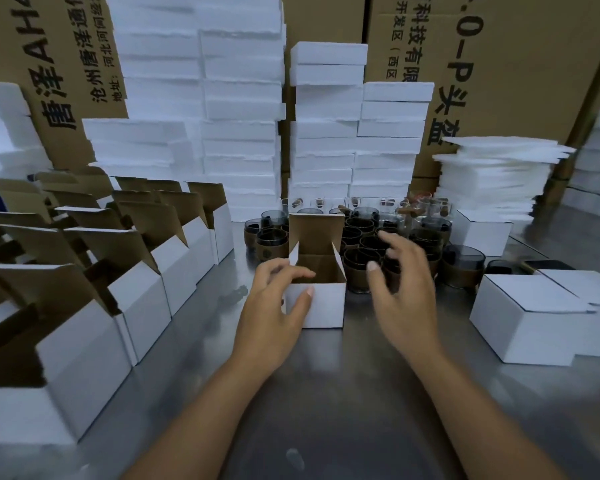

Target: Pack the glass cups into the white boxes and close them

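A small white box (326, 306) stands open in the middle of the metal table (343, 393), lid flap up and nothing visible inside. My left hand (274, 306) holds its near left corner, fingers over the rim and thumb on the front wall. Just right of the box, my right hand (402, 289) hovers with fingers spread over the dark glass cups (368, 244), gripping nothing. The cups stand clustered behind and to the right of the box, some with brown sleeves.
Rows of open white boxes (136, 289) fill the left side. Closed white boxes (527, 317) sit at the right. Tall stacks of white foam pieces (239, 116) and brown cartons (499, 64) stand behind.
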Demonstrator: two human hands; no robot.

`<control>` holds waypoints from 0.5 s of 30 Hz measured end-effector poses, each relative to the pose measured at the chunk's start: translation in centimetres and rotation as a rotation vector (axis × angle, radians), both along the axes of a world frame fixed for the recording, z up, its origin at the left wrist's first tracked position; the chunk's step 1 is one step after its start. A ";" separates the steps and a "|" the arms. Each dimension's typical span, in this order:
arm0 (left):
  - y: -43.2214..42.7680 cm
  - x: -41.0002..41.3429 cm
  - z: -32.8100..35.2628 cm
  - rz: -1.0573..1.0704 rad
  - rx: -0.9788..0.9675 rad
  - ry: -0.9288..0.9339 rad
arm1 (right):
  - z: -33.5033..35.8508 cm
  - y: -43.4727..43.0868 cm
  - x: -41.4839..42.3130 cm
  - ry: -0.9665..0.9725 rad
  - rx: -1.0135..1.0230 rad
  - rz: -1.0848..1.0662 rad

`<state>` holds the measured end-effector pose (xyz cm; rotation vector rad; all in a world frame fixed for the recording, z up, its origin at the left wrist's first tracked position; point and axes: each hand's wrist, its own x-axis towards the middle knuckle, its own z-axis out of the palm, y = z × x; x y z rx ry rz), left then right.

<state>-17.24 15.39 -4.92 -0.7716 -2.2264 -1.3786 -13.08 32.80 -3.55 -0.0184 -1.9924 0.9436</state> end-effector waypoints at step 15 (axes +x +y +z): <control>0.3 0.0 0.1 0.122 -0.021 0.035 | -1.2 3.0 -0.3 -0.466 -0.156 -0.319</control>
